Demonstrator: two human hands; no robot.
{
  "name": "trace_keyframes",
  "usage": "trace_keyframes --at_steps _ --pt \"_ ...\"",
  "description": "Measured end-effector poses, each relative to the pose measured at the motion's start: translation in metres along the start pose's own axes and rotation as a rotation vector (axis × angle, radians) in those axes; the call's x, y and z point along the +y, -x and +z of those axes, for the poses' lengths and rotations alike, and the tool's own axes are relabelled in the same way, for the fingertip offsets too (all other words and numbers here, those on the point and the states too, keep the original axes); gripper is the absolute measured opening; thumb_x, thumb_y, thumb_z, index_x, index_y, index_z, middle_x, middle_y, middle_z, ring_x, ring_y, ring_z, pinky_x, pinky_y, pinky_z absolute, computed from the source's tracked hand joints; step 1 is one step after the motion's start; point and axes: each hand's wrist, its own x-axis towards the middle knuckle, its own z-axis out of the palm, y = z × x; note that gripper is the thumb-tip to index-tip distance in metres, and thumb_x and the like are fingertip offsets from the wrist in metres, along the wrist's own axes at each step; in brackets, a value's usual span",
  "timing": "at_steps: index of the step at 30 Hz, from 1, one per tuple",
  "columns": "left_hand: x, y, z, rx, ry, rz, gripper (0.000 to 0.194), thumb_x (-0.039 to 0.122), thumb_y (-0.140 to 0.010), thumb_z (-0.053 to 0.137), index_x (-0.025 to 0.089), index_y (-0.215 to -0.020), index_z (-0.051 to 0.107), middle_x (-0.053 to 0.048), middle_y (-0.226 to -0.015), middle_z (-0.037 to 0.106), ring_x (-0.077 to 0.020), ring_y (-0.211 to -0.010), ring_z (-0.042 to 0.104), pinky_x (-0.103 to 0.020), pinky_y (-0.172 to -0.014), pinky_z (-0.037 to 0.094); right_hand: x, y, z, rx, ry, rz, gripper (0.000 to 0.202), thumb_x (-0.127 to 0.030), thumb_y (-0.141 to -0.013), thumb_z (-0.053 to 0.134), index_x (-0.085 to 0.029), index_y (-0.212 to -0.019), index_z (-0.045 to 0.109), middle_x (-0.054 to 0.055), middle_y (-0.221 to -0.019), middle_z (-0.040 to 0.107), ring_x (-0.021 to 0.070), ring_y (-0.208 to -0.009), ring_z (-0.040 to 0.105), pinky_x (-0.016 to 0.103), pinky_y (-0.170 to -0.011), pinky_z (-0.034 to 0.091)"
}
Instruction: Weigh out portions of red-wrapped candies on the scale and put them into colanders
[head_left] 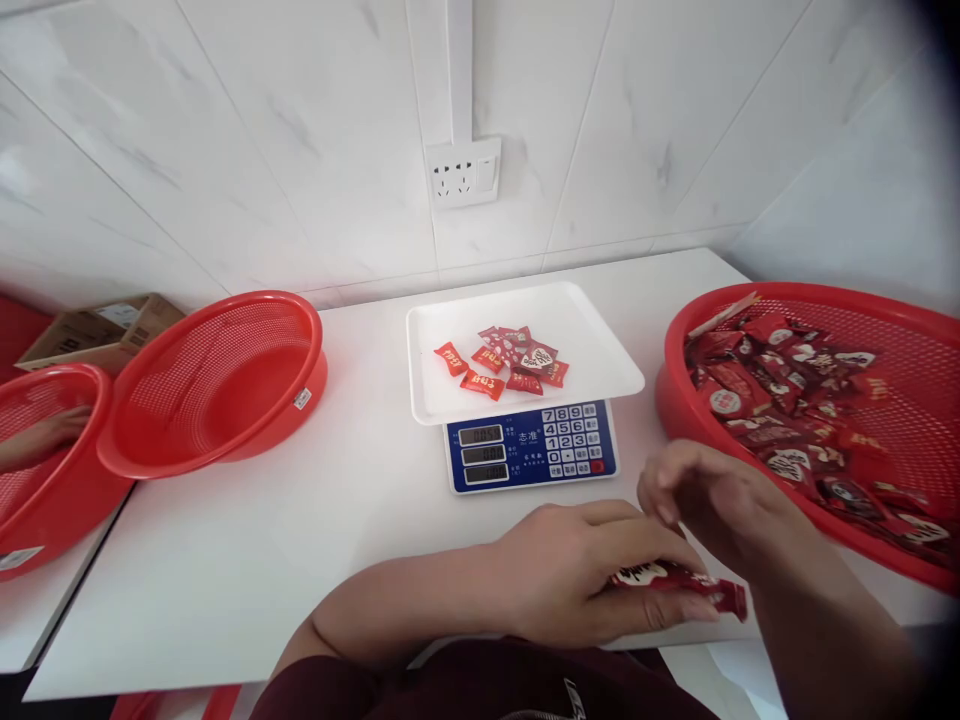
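Observation:
My left hand (600, 570) is closed around red wrapped snack packets (724, 597) near the table's front edge, and their ends stick out past the fingers. My right hand (712, 510) hovers just beside it with loosely curled fingers, and nothing shows in it. Behind both hands a blue and white digital scale (532, 448) carries a white tray (600, 370). Several small red packets (517, 355) lie in a loose pile on that tray. To the right a large red basket (675, 400) holds a heap of similar red packets (795, 400).
A red basket (225, 385) with nothing seen inside stands on the left of the white table (360, 500). Beyond it another person's hand (64, 428) reaches into a second red basket (67, 510). A cardboard box (112, 325) sits by the tiled wall, which bears a power socket (463, 173).

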Motion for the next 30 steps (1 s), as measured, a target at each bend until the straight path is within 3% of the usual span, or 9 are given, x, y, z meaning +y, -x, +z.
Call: trace_keyframes --at_steps 2,7,14,17,20,24,30 --pt "-0.003 -0.003 0.004 0.022 -0.027 -0.047 0.026 0.033 -0.087 0.052 0.017 -0.105 0.063 -0.01 -0.099 0.067 -0.0193 -0.093 0.062 -0.027 -0.082 0.047 -0.001 0.017 -0.005 -0.102 0.049 0.002 0.049 -0.072 -0.07 0.054 -0.023 -0.078 0.058 0.0 -0.064 0.053 0.0147 -0.053 0.051 0.027 -0.048 0.045" --pt "-0.008 -0.008 0.014 0.07 -0.046 -0.244 0.022 0.036 -0.087 0.052 0.019 -0.1 0.058 -0.008 -0.098 0.065 -0.0187 -0.09 0.06 -0.029 -0.078 0.046 0.002 0.027 -0.008 -0.119 0.226 0.084 0.032 -0.052 -0.072 0.067 -0.023 -0.077 0.056 -0.001 -0.068 0.055 0.0143 -0.06 0.052 0.025 -0.053 0.046" --pt "-0.027 0.017 0.025 0.188 0.479 -0.617 0.033 0.041 -0.081 0.06 0.018 -0.1 0.048 0.0 -0.076 0.055 -0.0115 -0.066 0.054 -0.023 -0.053 0.047 0.026 0.011 0.003 -0.241 0.337 0.234 0.022 -0.042 -0.08 0.063 -0.022 -0.073 0.057 -0.002 -0.067 0.057 0.0141 -0.063 0.052 0.025 -0.058 0.043" --pt "-0.038 0.034 0.025 0.29 0.646 -0.637 0.039 0.036 -0.073 0.071 0.016 -0.101 0.051 -0.002 -0.087 0.057 -0.0134 -0.08 0.057 -0.029 -0.069 0.051 0.036 0.007 0.009 -0.23 0.37 0.249 0.022 -0.044 -0.082 0.058 -0.022 -0.077 0.057 -0.002 -0.068 0.056 0.0145 -0.062 0.05 0.026 -0.057 0.042" --pt "-0.046 0.047 0.026 0.463 0.763 -0.666 0.044 0.029 -0.067 0.078 0.016 -0.103 0.056 -0.003 -0.092 0.061 -0.014 -0.085 0.06 -0.034 -0.083 0.049 0.043 0.003 0.013 -0.236 0.32 0.271 0.024 -0.045 -0.085 0.052 -0.022 -0.08 0.055 -0.001 -0.07 0.057 0.0152 -0.064 0.052 0.028 -0.059 0.043" --pt "-0.051 0.053 0.026 0.62 0.836 -0.728 0.046 0.029 -0.066 0.079 0.016 -0.104 0.059 -0.003 -0.087 0.065 -0.0157 -0.081 0.064 -0.032 -0.077 0.052 0.047 0.0 0.017 -0.218 0.178 0.291 0.027 -0.048 -0.085 0.052 -0.021 -0.08 0.051 -0.001 -0.072 0.058 0.0148 -0.066 0.056 0.029 -0.063 0.047" --pt "-0.049 0.045 0.023 0.643 0.821 -0.717 0.043 0.036 -0.071 0.074 0.017 -0.104 0.052 -0.003 -0.081 0.067 -0.0177 -0.074 0.068 -0.032 -0.072 0.052 0.051 0.002 0.019 -0.114 0.045 0.344 0.029 -0.049 -0.082 0.057 -0.021 -0.083 0.05 -0.003 -0.065 0.057 0.0129 -0.059 0.056 0.027 -0.056 0.048"
